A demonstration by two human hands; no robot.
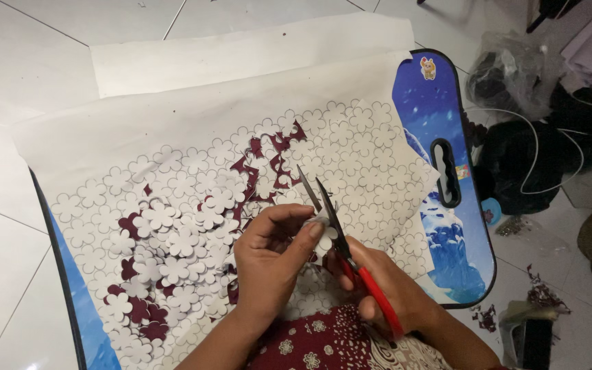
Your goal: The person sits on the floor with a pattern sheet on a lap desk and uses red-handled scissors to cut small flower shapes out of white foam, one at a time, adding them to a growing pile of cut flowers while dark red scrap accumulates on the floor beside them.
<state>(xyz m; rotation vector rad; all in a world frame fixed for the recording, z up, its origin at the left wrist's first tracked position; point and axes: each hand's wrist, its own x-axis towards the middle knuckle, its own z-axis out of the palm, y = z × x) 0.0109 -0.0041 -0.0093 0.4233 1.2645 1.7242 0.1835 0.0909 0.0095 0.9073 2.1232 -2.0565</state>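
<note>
Head view: left hand (pixel 268 257) pinches a small white flower cutout (pixel 323 236), fingers clamped on it, just above the lap. Right hand (pixel 385 284) is closed round red-handled scissors (pixel 340 233), blades apart at the cutout. Both hover over the near edge of the flower-printed sheet (pixel 173 205) on a blue board (pixel 440 116).

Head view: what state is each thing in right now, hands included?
Scissors: blades open, red handles in the right hand.
Flower cutout: pinched in the left hand, at the blades.
Printed sheet: lying flat, partly cut.
Cut flowers: loose, piled on the sheet.
Blue board: flat on the floor under the sheet.
Plastic bag: crumpled.
</note>
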